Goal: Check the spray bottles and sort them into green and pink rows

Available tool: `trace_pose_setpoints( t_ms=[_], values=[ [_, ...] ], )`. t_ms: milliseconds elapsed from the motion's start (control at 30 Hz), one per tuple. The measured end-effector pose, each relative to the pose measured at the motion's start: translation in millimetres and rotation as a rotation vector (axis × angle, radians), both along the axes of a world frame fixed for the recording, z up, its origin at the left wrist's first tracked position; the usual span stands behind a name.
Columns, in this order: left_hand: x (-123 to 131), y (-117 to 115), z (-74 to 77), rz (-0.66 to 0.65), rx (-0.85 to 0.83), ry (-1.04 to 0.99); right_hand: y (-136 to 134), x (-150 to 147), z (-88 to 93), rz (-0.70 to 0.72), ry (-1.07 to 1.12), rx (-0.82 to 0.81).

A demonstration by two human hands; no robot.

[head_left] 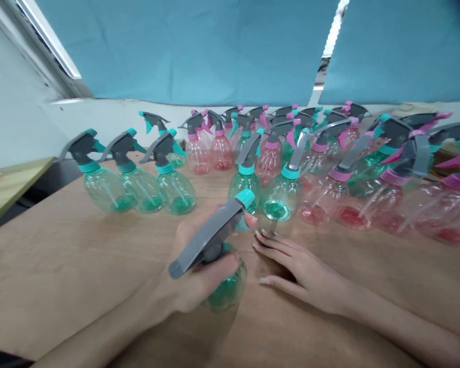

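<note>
My left hand (pixel 199 271) is wrapped round the neck of a green spray bottle (pixel 228 286) with a grey and teal trigger head, near the front middle of the table. Fingers partly cover its collar and trigger. To its right, my right hand (pixel 295 271) lies low over the tabletop, fingers stretched out and apart, holding nothing. Just beyond the fingertips stand two green spray bottles, a nearer right one (pixel 278 202) and a left one (pixel 245 179) partly hidden behind the held bottle's head.
Three green spray bottles (pixel 176 191) stand in a row at the left. Many pink and green bottles (pixel 341 204) crowd the right and back of the wooden table (pixel 80 271). Behind hangs a blue curtain (pixel 195 51). A lighter wooden board (pixel 19 184) is at far left.
</note>
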State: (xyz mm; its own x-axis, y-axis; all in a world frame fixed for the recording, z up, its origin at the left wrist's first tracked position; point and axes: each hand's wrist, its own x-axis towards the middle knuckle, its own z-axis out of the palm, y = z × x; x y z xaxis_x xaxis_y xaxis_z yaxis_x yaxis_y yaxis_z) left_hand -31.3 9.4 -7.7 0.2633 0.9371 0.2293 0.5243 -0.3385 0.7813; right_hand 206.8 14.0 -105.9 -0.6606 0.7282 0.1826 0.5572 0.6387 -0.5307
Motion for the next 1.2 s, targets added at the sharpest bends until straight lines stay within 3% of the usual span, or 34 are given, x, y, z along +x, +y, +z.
trace_pose_setpoints(
  t_ms=[100,233,333,633,900,1200],
  values=[
    [1,0,3.8,-0.06,-0.007,-0.087,0,0,0.4,-0.002,-0.007,0.009],
    [1,-9,13.6,0.029,-0.119,-0.015,0,0,1.7,0.002,-0.05,0.01],
    [0,-13,16.4,0.091,-0.098,0.04,1,-1,1.9,0.001,-0.059,0.008],
    [2,-11,14.3,0.13,-0.048,-0.01,0,0,1.4,-0.002,-0.039,0.005],
    [10,-7,6.4,0.107,-0.067,-0.151,0,0,1.5,-0.005,-0.046,0.001],
    [10,-7,3.0,0.037,0.033,-0.138,0,0,3.7,0.008,-0.114,0.025]
  ],
)
